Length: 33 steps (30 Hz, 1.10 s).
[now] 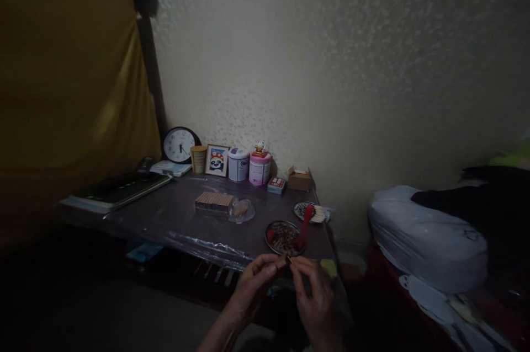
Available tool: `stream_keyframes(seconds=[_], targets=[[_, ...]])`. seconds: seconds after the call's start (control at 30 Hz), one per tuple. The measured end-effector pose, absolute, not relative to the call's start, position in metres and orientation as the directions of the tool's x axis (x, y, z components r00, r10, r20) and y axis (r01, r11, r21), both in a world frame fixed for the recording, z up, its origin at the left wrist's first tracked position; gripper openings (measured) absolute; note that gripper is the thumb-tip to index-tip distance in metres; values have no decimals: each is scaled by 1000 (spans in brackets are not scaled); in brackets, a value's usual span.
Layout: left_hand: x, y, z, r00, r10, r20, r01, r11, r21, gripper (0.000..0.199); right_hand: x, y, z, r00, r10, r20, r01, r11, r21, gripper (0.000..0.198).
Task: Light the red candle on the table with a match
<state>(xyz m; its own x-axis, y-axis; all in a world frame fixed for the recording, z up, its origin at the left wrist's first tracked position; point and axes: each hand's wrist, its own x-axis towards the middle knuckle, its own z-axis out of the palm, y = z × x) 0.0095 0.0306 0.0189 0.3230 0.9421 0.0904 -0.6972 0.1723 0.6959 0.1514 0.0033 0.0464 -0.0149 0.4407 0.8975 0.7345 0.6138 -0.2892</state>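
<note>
Near the table's front edge, my two hands meet fingertip to fingertip. My left hand pinches a small light-brown piece. A thin dark piece sits between the fingertips of my right hand, touching or nearly touching the brown one; both are too small to name. Just beyond is a round dish of small brown and dark bits, with a red spoon resting in it. Behind it, a second dish bears dark bits and pale sticks.
A row of brown blocks and a clear plastic bag lie mid-table. Along the wall stand a clock, picture frame, two canisters and a small carton. A large book lies left; a white bundle sits right.
</note>
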Motion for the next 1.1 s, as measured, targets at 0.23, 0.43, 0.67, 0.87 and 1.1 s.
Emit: stream_keyframes(seconds=[0.23,0.43,0.67,0.87,1.1], targets=[[13,31,24,310,947,86,-714,172,679,18,153,3,46,-33,412,911,746,616,-252,11],[13,30,25,271,959,79,-701,141,699,19,152,0,54,-21,358,934,784,585,-207,13],[11,27,31,255,966,47,-697,150,701,21,163,15,37,-77,487,870,814,535,-228,23],[5,27,33,231,972,34,-662,132,738,20,181,17,45,367,687,627,624,318,-714,26],[4,33,29,187,981,45,-680,97,727,22,194,11,64,547,685,481,504,188,-843,31]])
